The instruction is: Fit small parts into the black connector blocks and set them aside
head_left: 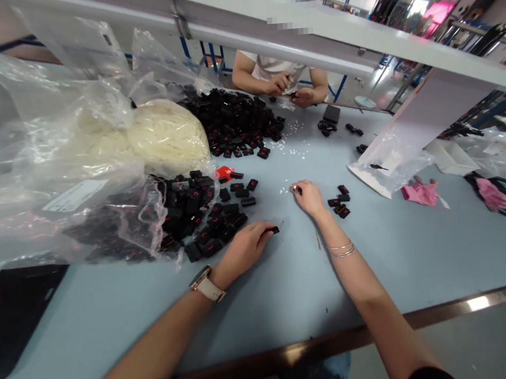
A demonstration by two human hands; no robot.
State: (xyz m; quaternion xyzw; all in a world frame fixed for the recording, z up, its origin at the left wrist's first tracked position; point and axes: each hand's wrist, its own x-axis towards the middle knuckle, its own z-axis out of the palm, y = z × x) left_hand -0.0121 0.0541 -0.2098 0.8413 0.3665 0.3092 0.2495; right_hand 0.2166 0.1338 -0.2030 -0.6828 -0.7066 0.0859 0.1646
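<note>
My left hand [245,249], wearing a watch, pinches a small black plastic part [275,230] just above the table. Ahead and to the right, my right hand [310,198] has its fingertips pressed together at the tabletop. Something small and dark shows between those fingers, too small to name. Beside the fingertips lie a few tiny white pieces [284,190]. Right of this hand sits a little group of black parts with red marks [340,201]. A spread of similar black parts [220,221] spills from a clear plastic bag [119,217] beside my left hand.
A larger heap of black parts [239,120] stands farther back, near a bag of pale yellowish pieces [165,135]. Across the table [279,304], a co-worker's hands [286,87] handle a dark part. A shelf beam [239,15] crosses overhead. Pink gloves [420,192] lie at right.
</note>
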